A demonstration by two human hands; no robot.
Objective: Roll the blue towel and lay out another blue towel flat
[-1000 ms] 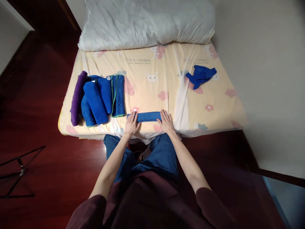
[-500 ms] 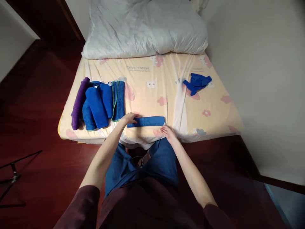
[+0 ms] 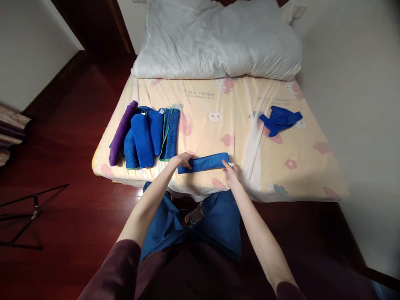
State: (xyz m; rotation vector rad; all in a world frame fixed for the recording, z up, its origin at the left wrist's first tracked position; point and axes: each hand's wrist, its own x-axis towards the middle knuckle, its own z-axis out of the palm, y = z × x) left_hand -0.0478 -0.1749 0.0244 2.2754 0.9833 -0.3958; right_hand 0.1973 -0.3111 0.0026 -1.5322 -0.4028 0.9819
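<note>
A blue towel (image 3: 208,163), folded into a long narrow strip, lies near the front edge of the bed. My left hand (image 3: 183,160) is over its left end, thumb and fingers spanning the strip. At the right end, my right hand (image 3: 230,172) pinches the towel beside a small white tag (image 3: 231,164). Left of my hands are several rolled or folded blue towels (image 3: 143,141), one with green edging (image 3: 170,135). A purple rolled towel (image 3: 122,135) leans along their left side. Off to the right lies a crumpled blue cloth (image 3: 281,120).
The bed (image 3: 206,137) has a yellow sheet with rabbit and flower prints. A thick white quilt (image 3: 215,41) is bunched across its far part. Black stand legs (image 3: 34,212) rest on the dark red floor at left. A wall (image 3: 353,83) runs along the right.
My right hand has gone from lying by the towel's right corner to pinching that end, which now angles slightly upward. My left hand stays at the left end. The view has shifted.
</note>
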